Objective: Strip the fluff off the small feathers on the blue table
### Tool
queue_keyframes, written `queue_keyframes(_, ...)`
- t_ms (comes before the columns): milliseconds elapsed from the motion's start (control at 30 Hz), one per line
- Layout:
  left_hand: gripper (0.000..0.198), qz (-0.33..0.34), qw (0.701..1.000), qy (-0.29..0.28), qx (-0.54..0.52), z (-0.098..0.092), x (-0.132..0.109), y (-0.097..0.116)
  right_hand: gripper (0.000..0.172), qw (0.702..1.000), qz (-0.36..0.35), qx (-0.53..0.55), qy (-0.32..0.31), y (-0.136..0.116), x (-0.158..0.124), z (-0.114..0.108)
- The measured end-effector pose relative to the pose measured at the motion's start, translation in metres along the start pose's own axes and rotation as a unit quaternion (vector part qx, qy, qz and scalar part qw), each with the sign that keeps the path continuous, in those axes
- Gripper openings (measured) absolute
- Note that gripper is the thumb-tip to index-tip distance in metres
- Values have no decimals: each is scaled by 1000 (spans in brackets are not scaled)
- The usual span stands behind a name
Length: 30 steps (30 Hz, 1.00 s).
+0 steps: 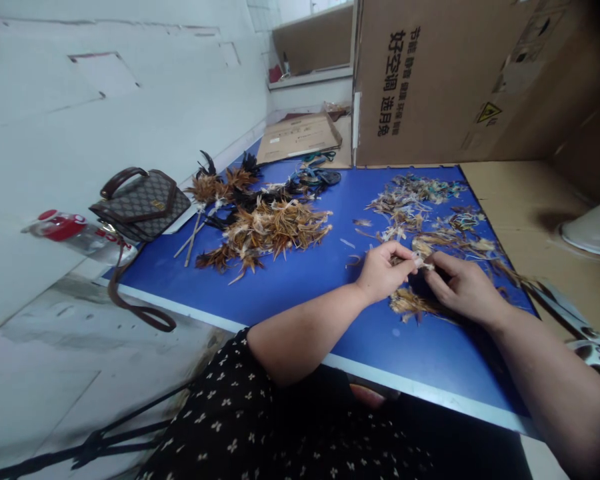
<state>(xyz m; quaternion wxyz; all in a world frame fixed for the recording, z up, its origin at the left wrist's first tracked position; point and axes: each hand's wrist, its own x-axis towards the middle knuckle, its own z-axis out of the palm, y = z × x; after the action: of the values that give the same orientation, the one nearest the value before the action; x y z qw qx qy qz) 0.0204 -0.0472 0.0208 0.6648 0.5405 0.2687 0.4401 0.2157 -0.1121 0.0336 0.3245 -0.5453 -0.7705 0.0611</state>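
Head view: we see two bare hands working over the right part of a blue table (275, 300). The left hand (384, 272) pinches a small pale feather tuft (420, 263) between thumb and fingers; the right hand (463, 287) is closed on its right end, fingertips almost meeting the left's. We place the tuft just above the table, among the feathers there.

Right side, far: loose, mixed feathers (410, 200) spread over the surface. Just below the hands, nearer, we note a brown feather bunch (406, 303). Left of centre: a large brown feather pile (280, 227), with darker plumes beyond it. Far left, a patterned handbag (145, 200) beside a clear bottle (80, 237) with red cap. Right edge: metal scissors (591, 333). Far side: we record a big cardboard box (440, 87), standing upright.
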Motion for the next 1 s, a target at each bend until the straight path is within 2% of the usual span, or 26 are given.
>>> queue_keyframes(100,51,30,999,0,-16,2,0,-1,16,998,-3,-64,3,0,-2,1)
queue_keyframes(200,50,27,999,16,-15,4,0,-4,16,994,-5,-106,6,-2,-2,3)
queue_keyframes(333,50,39,997,58,13,5,1,-7,21,977,-34,-209,0,-4,-2,5)
queue_keyframes(467,53,27,998,55,22,5,3,-7,30,960,-75,-270,0,-4,-3,6)
queue_keyframes(600,53,27,998,57,26,1,7,-3,30,960,-87,-268,6,-4,-5,8)
queue_keyframes(667,53,6,999,47,14,-1,9,0,29,963,-85,-255,3,-5,-5,8)
queue_keyframes(767,58,-27,997,4,-69,-2,9,5,28,975,-67,-212,7,-7,-5,7)
queue_keyframes(867,69,-44,984,-32,-169,0,5,9,26,986,-39,-155,39,-8,-3,6)
queue_keyframes(1000,65,-80,978,-72,-178,2,1,7,26,992,-12,-110,59,-6,-2,5)
